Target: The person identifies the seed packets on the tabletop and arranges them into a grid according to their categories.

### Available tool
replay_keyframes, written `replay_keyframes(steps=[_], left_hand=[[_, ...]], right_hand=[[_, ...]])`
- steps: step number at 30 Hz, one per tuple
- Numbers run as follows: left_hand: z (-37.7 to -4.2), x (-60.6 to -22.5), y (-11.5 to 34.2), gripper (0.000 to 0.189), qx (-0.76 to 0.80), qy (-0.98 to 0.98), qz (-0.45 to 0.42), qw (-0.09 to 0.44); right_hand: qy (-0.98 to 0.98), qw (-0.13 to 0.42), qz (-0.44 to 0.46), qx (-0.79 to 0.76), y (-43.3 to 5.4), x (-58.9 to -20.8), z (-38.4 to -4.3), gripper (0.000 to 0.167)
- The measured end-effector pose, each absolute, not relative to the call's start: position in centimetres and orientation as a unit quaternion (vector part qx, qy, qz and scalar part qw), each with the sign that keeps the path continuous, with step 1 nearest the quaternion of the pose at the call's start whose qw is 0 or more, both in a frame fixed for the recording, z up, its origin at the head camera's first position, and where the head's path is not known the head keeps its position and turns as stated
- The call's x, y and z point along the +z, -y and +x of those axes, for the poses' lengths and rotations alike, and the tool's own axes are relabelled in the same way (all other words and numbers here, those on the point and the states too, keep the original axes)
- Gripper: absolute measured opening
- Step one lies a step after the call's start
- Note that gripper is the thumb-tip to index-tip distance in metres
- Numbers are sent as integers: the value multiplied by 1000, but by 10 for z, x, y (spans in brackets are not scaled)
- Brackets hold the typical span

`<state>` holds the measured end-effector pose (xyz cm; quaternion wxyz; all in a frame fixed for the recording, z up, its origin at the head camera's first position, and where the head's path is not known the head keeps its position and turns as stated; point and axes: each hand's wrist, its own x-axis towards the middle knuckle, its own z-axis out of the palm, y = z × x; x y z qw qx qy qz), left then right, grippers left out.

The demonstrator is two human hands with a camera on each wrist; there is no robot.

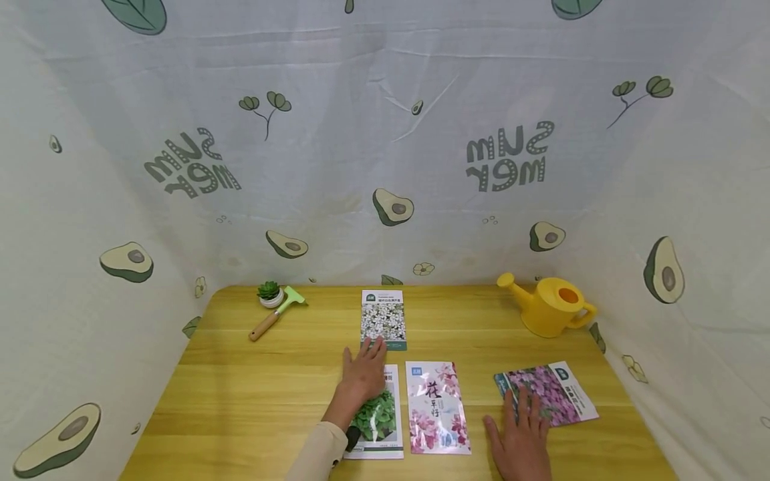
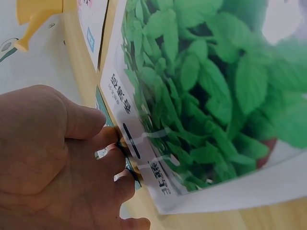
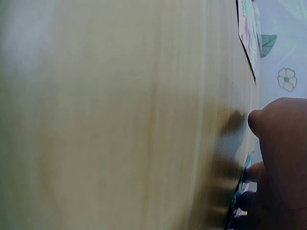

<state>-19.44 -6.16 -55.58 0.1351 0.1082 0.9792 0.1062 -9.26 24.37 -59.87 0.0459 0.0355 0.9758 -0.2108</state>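
Note:
My left hand (image 1: 364, 375) reaches over the green-leaf seed packet (image 1: 377, 419), its fingertips at the lower edge of the white-flower seed packet (image 1: 383, 319). In the left wrist view, the fingers (image 2: 108, 160) bend slightly beside the large green-leaf packet (image 2: 206, 91). My right hand (image 1: 522, 442) lies with fingers spread, fingertips over the lower left part of the tilted purple-flower seed packet (image 1: 556, 399). The right wrist view shows the thumb (image 3: 256, 122) above the wood, with that packet mostly hidden. Between the hands lies a pink-and-white seed packet (image 1: 438, 409).
A yellow watering can (image 1: 544, 310) stands at the back right. At the back left, a small hand hoe (image 1: 278, 312) with a wooden handle lies by a potted succulent (image 1: 270, 294). Avocado-print cloth (image 1: 337, 153) surrounds the wooden table (image 1: 240, 401) on three sides.

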Motion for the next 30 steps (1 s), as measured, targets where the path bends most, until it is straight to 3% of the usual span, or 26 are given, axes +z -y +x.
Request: replay_keyframes(steps=[21,30], left_hand=[[-186,-558,73,51,125,-980,114,108],[-186,-557,78,51,131,-978,108,121]], right_hand=[[-979,45,33,-197,-246,-598,-92,80],[-979,55,34,-193,-246,-597,-94,81]])
